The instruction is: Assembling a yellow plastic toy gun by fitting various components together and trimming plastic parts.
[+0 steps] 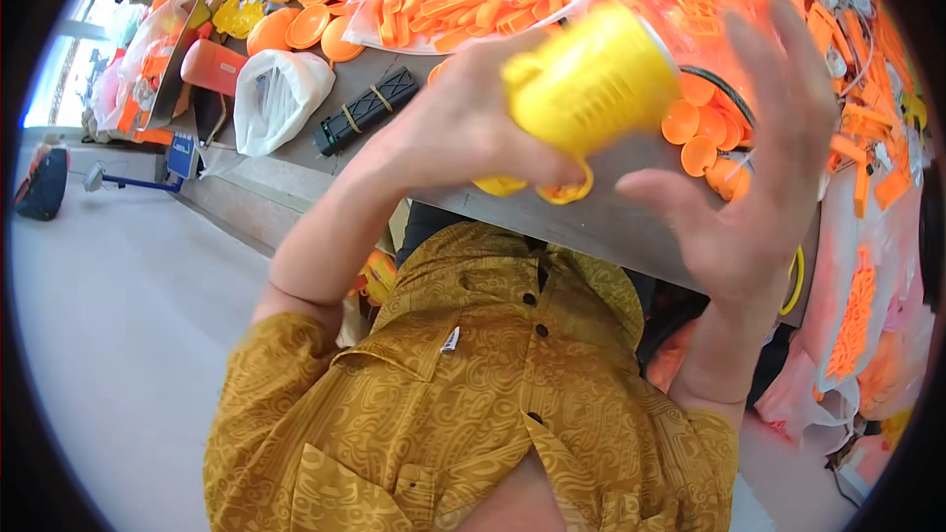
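Observation:
In my left hand [480, 108] is a yellow plastic cup-shaped part [596, 79], tilted, its fingers wrapped round one end. The part is slightly blurred and has raised marks on its side. Small yellow rings [567, 185] show under the thumb; whether they belong to the part I cannot tell. Opposite the part's pale-rimmed end, my right hand [744, 177] is raised with fingers and thumb spread, apart from the part and holding nothing. On the bench left of my left wrist lies a black ribbed object [367, 110] with bands around it.
Orange plastic pieces in a clear bag [463, 0] cover the bench's far side. A white plastic bag [281, 99] stands at the left, near orange scoop-like pieces [307, 25] and yellow pieces [236, 15]. Round orange pieces [700, 128] and a heap of orange parts [867, 128] are at the right.

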Demonstrator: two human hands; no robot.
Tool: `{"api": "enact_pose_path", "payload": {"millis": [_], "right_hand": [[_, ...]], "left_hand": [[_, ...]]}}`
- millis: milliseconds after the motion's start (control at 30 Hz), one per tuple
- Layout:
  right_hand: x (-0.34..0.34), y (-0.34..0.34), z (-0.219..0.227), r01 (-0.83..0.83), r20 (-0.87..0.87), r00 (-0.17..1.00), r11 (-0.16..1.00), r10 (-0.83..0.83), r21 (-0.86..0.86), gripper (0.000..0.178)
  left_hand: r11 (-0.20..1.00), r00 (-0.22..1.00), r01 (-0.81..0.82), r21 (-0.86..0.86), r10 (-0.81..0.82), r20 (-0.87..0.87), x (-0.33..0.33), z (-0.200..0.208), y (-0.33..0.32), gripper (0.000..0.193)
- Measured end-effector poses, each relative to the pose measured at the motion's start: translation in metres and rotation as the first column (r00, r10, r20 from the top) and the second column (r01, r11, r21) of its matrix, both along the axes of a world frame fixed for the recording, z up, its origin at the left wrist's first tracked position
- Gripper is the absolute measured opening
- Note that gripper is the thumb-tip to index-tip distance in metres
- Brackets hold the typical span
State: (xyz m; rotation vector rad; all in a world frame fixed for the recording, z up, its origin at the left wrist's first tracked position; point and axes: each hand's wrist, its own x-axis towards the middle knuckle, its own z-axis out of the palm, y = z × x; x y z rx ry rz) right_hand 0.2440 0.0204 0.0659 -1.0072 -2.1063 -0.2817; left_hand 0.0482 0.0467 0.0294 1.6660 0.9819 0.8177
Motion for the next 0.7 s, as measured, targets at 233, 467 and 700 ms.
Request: {"api": "enact_pose_path", "payload": {"millis": [233,467,700], "right_hand": [[0.008,-0.002,0.012,-0.133,0.150,0.948,0.777,0.282,-0.616,0.070],[0.018,-0.026,-0.048,-0.173,-0.251,0.968,0.791,0.025,-0.587,0.068],[-0.001,-0.025,-0.051,-0.244,-0.225,0.966,0.738,0.127,-0.630,0.070]], "left_hand": [[0.845,0.826,0.390,0.365,-0.147,-0.544,0.008,0.033,0.003,0.042],[0.862,0.943,0.210,0.461,-0.055,-0.327,-0.009,0.026,0.005,0.058],[0.778,0.974,0.225,0.586,-0.176,-0.140,0.007,0.009,-0.008,0.058]]}}
